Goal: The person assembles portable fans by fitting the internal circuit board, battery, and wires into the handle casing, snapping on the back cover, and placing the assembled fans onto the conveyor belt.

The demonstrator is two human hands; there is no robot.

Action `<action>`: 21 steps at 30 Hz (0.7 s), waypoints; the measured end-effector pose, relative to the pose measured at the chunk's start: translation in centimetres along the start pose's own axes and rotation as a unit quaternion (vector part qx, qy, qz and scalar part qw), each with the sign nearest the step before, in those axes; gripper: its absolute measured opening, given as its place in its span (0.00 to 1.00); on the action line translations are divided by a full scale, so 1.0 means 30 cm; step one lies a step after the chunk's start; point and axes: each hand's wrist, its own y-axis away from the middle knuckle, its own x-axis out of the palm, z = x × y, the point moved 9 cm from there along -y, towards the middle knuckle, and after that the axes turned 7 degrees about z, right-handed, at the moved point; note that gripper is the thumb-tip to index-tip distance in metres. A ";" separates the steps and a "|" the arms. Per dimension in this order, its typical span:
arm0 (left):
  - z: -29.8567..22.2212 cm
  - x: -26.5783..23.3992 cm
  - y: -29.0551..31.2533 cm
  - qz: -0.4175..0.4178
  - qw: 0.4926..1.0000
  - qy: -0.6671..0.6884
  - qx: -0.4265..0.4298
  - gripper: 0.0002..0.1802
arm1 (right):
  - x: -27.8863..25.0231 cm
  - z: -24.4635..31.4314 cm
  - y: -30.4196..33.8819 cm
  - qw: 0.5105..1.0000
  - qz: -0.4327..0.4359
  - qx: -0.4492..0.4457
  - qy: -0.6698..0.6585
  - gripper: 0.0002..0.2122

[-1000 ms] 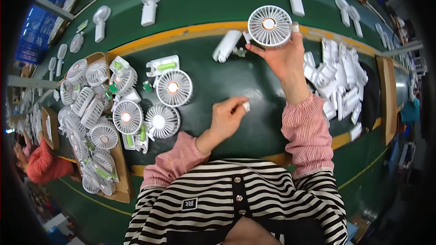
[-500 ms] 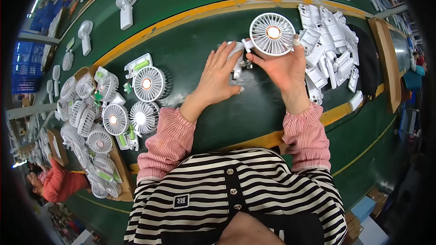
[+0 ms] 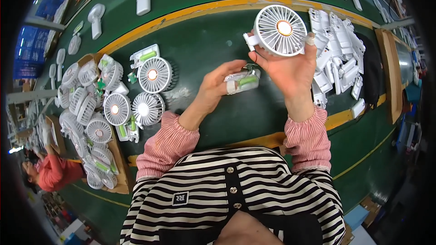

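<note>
My right hand [image 3: 290,70] is closed round a white round fan head [image 3: 281,30] with an orange ring at its hub, held above the green bench. A short white neck piece sticks out from the fan head's left side. In my left hand [image 3: 212,86], fingers closed on its left end, is a white handle shell [image 3: 252,74] with a green battery [image 3: 247,80] lying in it. Thin wires and a small metal part show at the shell's upper edge. The two held parts are close together; whether a wire joins them I cannot tell.
On the left, fan heads with open handles [image 3: 154,75] lie beside a crowded cardboard box [image 3: 119,172]. White handle shells [image 3: 338,50] are heaped at right. Beyond a yellow edge [image 3: 181,12], white handheld fans [image 3: 143,0] lie on a green surface. A person in red [image 3: 59,170] is at far left.
My left hand has turned over and lifted the handle shell, so its green battery now shows. The fan head has shifted slightly right. Fans beyond the yellow edge have moved right.
</note>
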 end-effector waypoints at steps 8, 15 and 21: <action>0.080 0.059 0.053 0.016 0.922 0.386 -0.036 0.28 | -0.005 -0.025 -0.021 1.000 -0.004 -0.013 0.005 0.37; 0.105 -0.052 0.156 -0.115 0.943 0.298 -0.089 0.19 | -0.070 -0.013 0.003 0.997 -0.022 0.001 0.078 0.34; 0.042 -0.091 0.182 -0.212 0.961 0.113 -0.137 0.15 | -0.154 -0.015 0.023 0.979 -0.110 0.006 0.173 0.22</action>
